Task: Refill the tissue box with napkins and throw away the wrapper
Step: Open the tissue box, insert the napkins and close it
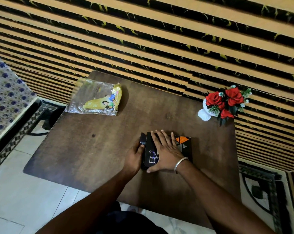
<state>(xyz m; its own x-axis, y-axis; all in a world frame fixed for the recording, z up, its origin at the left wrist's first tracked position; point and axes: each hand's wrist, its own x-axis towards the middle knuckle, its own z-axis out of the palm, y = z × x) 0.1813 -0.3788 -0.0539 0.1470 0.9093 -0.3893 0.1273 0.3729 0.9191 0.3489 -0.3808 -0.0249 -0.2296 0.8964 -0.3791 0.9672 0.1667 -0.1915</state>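
Note:
A black tissue box [185,146] with orange and grey triangles and white lettering lies flat on the dark wooden table [95,149], near its right front. My right hand [164,152] presses flat on the box top, fingers spread. My left hand [134,157] is at the box's left end, thumb on a black end flap [142,139] that stands open. An empty clear and yellow plastic wrapper [95,100] lies crumpled at the table's far left corner, well apart from both hands. No napkins are visible.
A white vase of red artificial roses [225,103] stands at the table's far right corner. A striped black and tan wall panel [159,39] rises behind the table. A patterned bed [4,92] sits at left, a rug [261,191] at right, tiled floor [24,200] in front.

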